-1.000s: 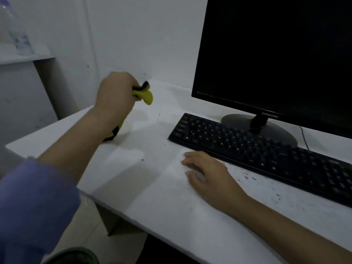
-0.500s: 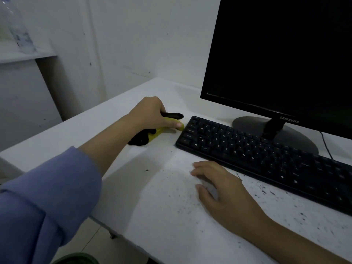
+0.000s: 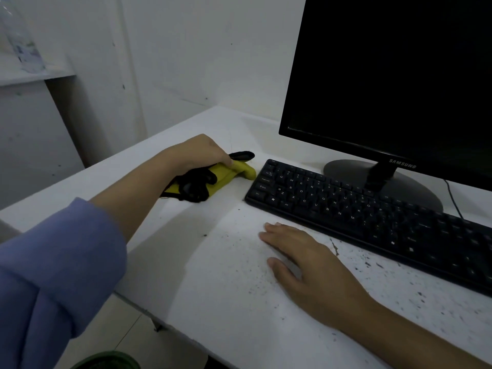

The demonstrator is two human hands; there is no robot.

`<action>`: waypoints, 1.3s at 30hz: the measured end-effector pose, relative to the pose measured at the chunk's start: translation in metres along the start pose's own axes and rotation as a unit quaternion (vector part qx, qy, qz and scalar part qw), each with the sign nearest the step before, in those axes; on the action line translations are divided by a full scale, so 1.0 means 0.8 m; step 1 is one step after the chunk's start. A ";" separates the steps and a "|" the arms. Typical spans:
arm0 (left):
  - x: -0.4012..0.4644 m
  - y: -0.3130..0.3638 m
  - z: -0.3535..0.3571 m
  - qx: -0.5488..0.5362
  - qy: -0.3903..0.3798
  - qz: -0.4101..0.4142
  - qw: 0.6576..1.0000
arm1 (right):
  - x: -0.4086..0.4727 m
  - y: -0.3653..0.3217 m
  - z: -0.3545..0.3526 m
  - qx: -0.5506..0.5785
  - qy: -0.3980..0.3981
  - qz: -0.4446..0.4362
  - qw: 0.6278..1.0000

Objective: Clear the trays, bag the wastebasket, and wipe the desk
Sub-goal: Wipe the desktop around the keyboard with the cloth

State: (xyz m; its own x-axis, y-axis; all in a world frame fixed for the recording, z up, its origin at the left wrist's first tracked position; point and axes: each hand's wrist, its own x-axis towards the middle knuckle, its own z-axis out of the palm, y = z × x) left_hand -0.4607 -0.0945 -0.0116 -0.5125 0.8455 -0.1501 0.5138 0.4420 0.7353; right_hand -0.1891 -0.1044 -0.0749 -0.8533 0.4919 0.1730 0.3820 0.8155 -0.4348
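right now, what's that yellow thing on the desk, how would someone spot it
Start at the black keyboard on the white desk. Just off its left end, the left hand presses a yellow and black cloth. It is the only brightly coloured item there.

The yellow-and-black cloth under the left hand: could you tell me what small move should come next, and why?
Probably drag the cloth, gripped by the left hand, toward the near edge of the desk, since dark specks lie there beside the flat right hand.

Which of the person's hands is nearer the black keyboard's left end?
Left. The left hand, gripping the yellow-and-black cloth, sits just beside that end of the black keyboard; the right hand lies flat further along its front edge.
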 end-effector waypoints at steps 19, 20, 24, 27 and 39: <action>0.046 -0.025 -0.057 -0.010 0.076 0.065 0.995 | 0.001 -0.002 -0.002 -0.010 -0.003 0.004 1.000; 0.049 -0.035 -0.060 0.033 0.087 0.082 0.992 | 0.001 -0.002 -0.003 -0.012 -0.003 0.004 1.000; 0.058 -0.063 -0.057 0.125 0.114 0.092 0.981 | 0.001 -0.001 -0.002 -0.008 -0.001 0.001 1.000; 0.045 -0.056 -0.051 0.179 0.121 0.138 0.967 | 0.002 0.001 -0.001 -0.002 0.000 -0.002 1.000; -0.048 -0.069 -0.004 0.213 0.041 0.239 0.946 | 0.021 -0.016 -0.020 0.021 0.008 0.009 1.000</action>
State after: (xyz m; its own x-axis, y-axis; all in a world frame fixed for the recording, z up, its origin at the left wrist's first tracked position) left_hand -0.4715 -0.1524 -0.0445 -0.1937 0.9609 0.1978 0.9222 0.1096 0.3708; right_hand -0.2029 -0.1014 -0.0521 -0.8407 0.5110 0.1792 0.3809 0.7932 -0.4752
